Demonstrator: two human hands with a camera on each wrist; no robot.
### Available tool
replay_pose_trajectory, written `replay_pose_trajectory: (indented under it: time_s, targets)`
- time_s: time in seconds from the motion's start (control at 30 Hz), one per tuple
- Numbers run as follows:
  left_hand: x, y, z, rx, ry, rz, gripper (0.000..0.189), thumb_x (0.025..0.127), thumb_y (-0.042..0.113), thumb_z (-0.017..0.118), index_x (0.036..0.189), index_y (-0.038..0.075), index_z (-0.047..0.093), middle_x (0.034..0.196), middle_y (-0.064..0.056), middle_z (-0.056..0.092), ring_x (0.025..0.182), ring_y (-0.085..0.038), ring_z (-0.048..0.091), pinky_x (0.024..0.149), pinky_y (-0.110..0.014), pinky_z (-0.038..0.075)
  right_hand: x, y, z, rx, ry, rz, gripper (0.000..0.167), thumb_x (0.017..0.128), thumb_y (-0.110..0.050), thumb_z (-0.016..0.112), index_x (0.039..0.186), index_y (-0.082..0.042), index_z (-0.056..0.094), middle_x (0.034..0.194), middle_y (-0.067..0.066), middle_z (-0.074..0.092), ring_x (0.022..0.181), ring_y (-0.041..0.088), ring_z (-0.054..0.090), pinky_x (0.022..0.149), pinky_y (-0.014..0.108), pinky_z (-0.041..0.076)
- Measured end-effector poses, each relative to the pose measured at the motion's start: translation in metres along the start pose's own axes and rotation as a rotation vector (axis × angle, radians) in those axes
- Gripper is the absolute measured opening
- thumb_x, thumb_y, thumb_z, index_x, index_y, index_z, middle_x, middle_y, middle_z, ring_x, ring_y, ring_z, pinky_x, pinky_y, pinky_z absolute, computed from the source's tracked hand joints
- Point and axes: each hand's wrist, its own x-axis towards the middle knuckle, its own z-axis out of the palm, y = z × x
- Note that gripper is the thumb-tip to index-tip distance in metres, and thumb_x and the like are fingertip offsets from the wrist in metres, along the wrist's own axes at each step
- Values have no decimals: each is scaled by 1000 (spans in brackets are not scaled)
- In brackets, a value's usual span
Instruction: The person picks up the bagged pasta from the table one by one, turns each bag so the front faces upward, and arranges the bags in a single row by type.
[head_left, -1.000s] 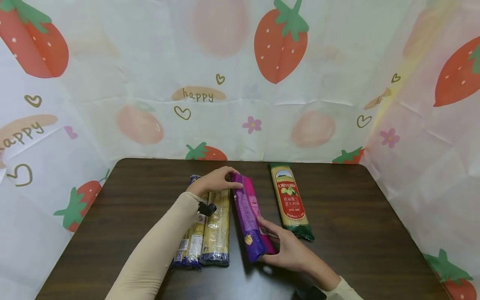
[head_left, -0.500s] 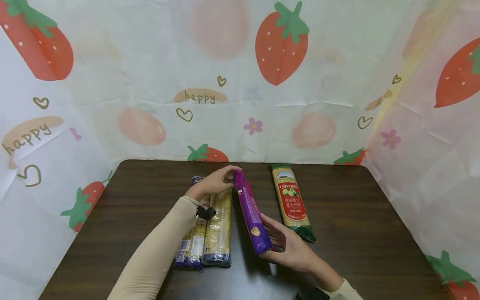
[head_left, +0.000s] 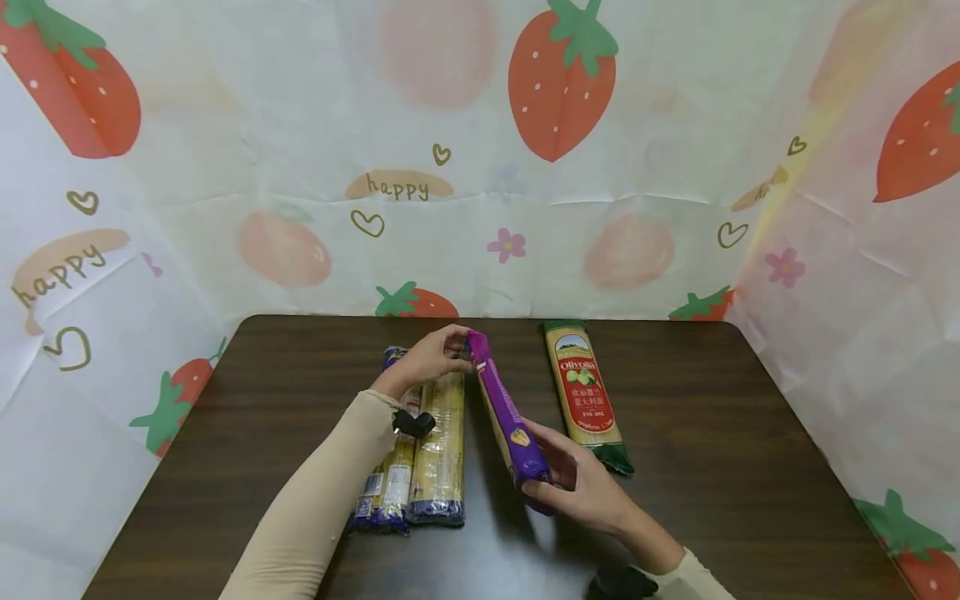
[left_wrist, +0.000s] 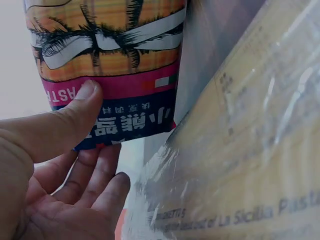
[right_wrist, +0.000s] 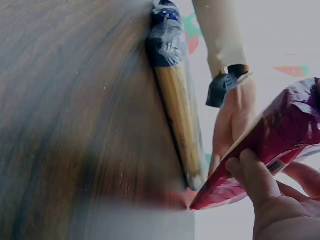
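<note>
A purple and pink pasta packet (head_left: pixel 501 404) is held on its narrow edge by both hands, just right of two spaghetti packs. My left hand (head_left: pixel 433 360) pinches its far end; in the left wrist view, the thumb lies on the printed face (left_wrist: pixel 110 55) with the fingers behind. Around the near end, my right hand (head_left: pixel 581 492) grips with the thumb on the left side. The right wrist view shows the packet's magenta back (right_wrist: pixel 285 125) against the right fingers. Below the left hand lies a clear spaghetti pack (head_left: pixel 438 454), beside another spaghetti pack (head_left: pixel 384 492) partly hidden by the left arm.
An Olivoila spaghetti packet (head_left: pixel 583 387) with green ends lies to the right of the held packet. All of this is on a dark wooden table (head_left: pixel 697 467). A strawberry-print cloth (head_left: pixel 465 242) hangs behind and along both sides.
Both hands have turned the purple packet about its length: its pink side has rolled out of the head view, and its narrow purple side now faces up. The other packs stay in place.
</note>
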Motion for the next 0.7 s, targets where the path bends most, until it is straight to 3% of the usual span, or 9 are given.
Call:
replay_pose_trajectory:
  time_s: [0.23,0.43,0.6,0.7]
  targets:
    - [0,-3,1,-57,-16,16,67,107,4,66,163,-2,29,158,-31,47,147,-45,48,116,-56,46,2,0,3,50,15,-51,72,102,-2,69,165,3,34,154,36,45,129,21,62,100,32,59]
    - [0,-4,2,-209,-27,-54,78,112,14,61,172,16,11,171,-31,25,157,-45,34,122,-57,40,5,-1,3,102,48,-96,70,103,-1,67,164,6,33,154,38,43,129,16,61,101,31,58]
    - [-2,-3,5,-382,-57,-95,78,114,16,55,172,30,5,171,-32,19,147,-48,47,117,-55,47,4,-1,5,107,82,-111,70,103,-1,66,164,6,32,152,21,49,129,15,60,100,30,58]
    - [-3,-3,7,-457,-47,-115,78,114,15,54,173,30,5,173,-30,17,142,-50,52,113,-54,51,2,1,5,128,94,-130,69,105,-1,64,164,7,30,150,8,51,130,13,59,101,29,57]
